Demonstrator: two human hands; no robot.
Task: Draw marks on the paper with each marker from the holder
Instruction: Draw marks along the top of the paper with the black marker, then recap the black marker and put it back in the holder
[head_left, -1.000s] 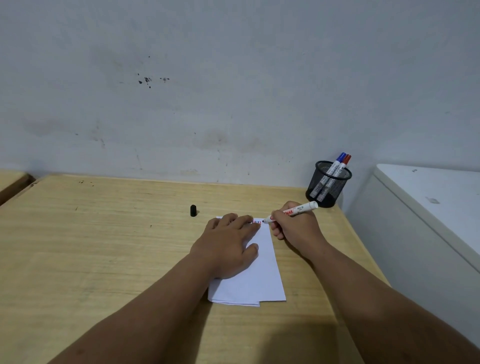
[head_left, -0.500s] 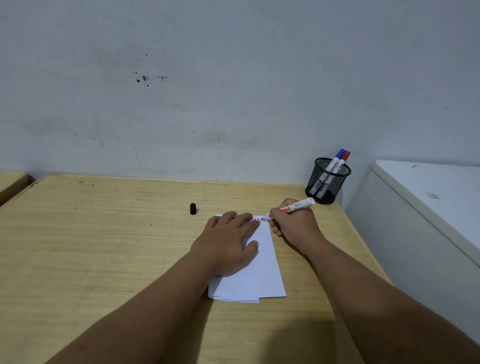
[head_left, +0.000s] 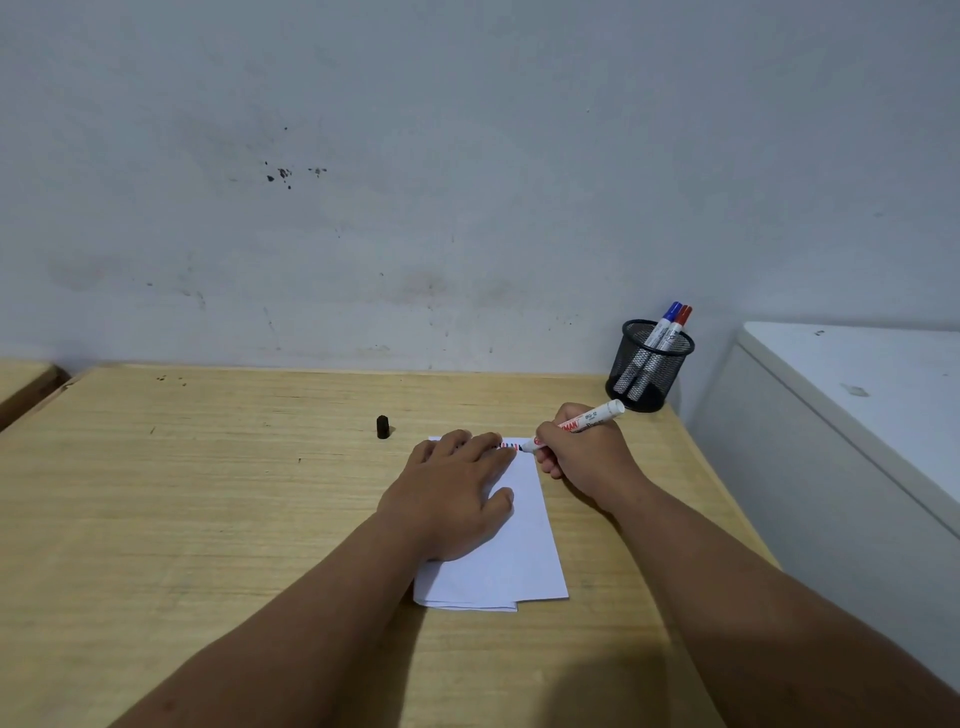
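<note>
Markers: one (head_left: 581, 425) gripped, seemingly two (head_left: 655, 347) held.

Left hand (head_left: 457, 493) flat on paper (head_left: 511, 561); right hand (head_left: 584, 454) grips uncapped marker (head_left: 576, 425), tip on paper's top edge.

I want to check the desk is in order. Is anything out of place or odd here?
Only small things: a black cap stands loose on the desk, away from the marker in the right hand. The paper lies slightly askew.
</note>
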